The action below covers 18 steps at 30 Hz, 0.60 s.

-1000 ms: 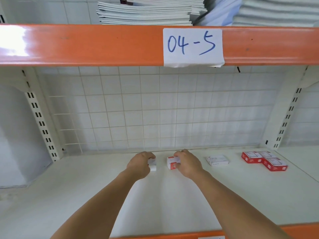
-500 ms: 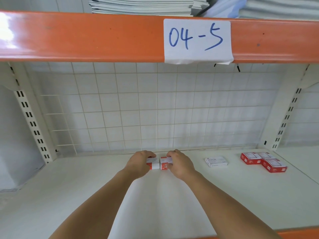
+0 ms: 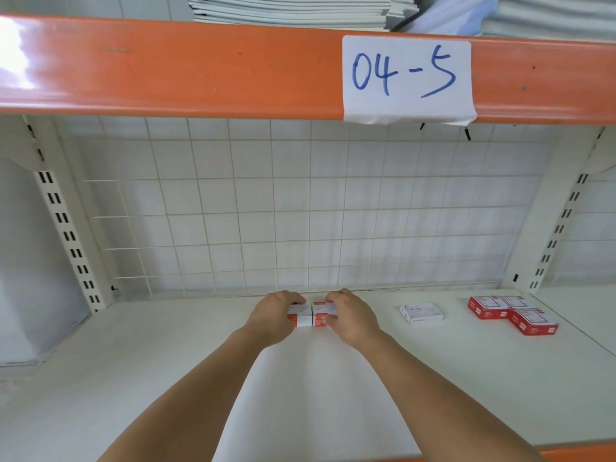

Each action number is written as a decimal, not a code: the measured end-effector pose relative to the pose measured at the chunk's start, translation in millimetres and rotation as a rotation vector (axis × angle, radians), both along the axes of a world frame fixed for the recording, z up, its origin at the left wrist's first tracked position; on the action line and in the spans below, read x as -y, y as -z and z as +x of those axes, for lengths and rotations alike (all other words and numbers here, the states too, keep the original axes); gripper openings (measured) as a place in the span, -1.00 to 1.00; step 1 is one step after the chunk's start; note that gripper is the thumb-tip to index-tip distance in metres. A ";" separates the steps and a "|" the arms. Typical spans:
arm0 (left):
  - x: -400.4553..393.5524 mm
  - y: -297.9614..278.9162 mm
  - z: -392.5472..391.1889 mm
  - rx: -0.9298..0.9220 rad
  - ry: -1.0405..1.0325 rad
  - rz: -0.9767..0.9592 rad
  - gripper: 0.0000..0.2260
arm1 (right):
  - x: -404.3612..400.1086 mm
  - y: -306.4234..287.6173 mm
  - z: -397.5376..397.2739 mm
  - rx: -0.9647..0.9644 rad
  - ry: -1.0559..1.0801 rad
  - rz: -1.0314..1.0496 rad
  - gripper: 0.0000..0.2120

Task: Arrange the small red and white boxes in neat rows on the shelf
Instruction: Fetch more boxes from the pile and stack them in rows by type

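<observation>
Boxes are going into place at the back of the shelf (image 3: 433, 378), close to the wire grid panel (image 3: 300, 211). The left hand (image 3: 271, 316) grips one small red and white box (image 3: 300, 316) and the right hand (image 3: 346, 316) grips another (image 3: 320, 315), fingers curled over the tops, and the two boxes sit side by side, touching or very nearly so. I take this as the lining-up step: the pair is being squared into the start of a row.

Off to the right, well apart from the hands, a white box (image 3: 421, 313) lies alone, and further right a cluster of red boxes (image 3: 511, 313) sits near the shelf's upright, not in any straight line with the pair.

Next, by my reckoning, both hands let go without nudging the pair, then one reaches right for the white box and brings it up flush against the right-hand box. Such light boxes would slide easily on that smooth shelf, so a gentle touch is called for.
</observation>
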<state>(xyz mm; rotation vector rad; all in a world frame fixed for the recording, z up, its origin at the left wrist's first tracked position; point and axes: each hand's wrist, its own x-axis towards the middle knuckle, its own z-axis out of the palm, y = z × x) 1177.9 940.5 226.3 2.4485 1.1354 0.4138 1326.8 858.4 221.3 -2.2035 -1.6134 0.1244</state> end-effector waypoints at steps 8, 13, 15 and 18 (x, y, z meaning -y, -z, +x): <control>11.6 0.1 3.9 0.006 0.064 0.203 -0.56 | 19.8 -0.4 3.6 0.086 0.054 -0.008 -0.54; 33.9 1.7 23.9 0.057 0.172 0.273 -0.61 | 56.6 1.3 20.3 0.133 0.164 -0.022 -0.53; 44.6 3.8 37.0 0.030 0.241 0.265 -0.61 | 77.6 1.4 29.7 0.144 0.224 -0.023 -0.53; 62.3 5.6 63.0 -0.011 0.338 0.255 -0.61 | 114.1 0.5 49.1 0.220 0.305 -0.052 -0.53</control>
